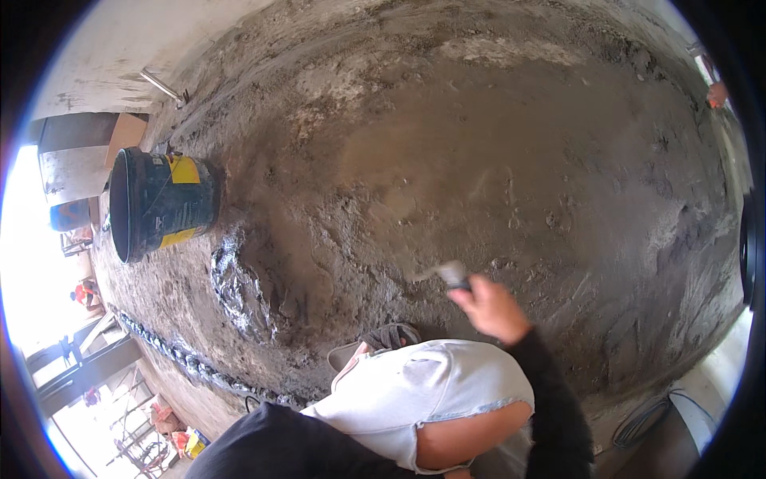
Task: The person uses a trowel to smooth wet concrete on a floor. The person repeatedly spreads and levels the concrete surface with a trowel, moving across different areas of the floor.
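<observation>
My right hand [496,310] is closed around the dark handle of a small trowel [452,274]. Its pale metal end points left, just above the rough grey mortar [479,184] spread over the floor; motion smears the blade. Right of my bent knee in light trousers [431,375], the dark-sleeved right forearm reaches forward. My left hand does not show; a dark sleeve [279,443] lies along the lower edge. Beside my knee is part of a shoe [343,355].
A dark bucket with yellow labels [191,191] stands at the left, next to crumpled shiny plastic sheeting [239,287]. A metal pipe [162,86] juts from the wall. Coiled cable [642,419] lies at lower right. Another person's hand [716,94] shows at the right edge.
</observation>
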Demonstrator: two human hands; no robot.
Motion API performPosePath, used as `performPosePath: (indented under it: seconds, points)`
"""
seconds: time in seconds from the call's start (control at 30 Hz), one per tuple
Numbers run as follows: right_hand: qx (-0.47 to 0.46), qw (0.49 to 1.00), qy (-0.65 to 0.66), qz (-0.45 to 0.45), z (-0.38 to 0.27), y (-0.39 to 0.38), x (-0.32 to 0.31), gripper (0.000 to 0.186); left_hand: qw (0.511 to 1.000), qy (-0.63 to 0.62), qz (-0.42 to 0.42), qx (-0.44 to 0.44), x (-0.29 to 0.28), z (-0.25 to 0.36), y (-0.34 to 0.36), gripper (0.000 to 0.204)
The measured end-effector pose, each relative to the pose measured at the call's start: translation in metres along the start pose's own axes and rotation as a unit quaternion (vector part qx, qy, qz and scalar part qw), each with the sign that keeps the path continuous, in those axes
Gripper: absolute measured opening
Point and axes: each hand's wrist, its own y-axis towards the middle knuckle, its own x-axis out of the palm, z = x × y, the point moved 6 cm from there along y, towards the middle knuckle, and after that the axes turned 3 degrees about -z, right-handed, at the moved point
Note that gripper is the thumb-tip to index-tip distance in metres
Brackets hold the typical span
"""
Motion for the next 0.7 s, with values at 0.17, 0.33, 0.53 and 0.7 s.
performPosePath:
  seconds: [0.17,0.33,0.53,0.7]
  points:
    - [-0.107,0.989,-0.064,-0.080,-0.046,0.078,0.108,0.052,1.000,0.006,0.008,0.017,-0.009,-0.007,-0.008,0.021]
    - [-0.009,0.992,-0.119,0.032,-0.009,0.071,0.022,0.059,1.000,0.008,0.024,0.011,-0.013,-0.016,-0.019,0.021]
    - [0.151,0.953,-0.056,0.257,0.122,-0.017,-0.114,0.057,0.999,0.024,0.038,0.028,-0.020,-0.026,-0.036,0.021]
    - [0.295,0.886,0.081,0.348,0.185,-0.092,-0.168,0.057,0.997,0.045,0.042,0.039,-0.020,-0.027,-0.042,0.021]
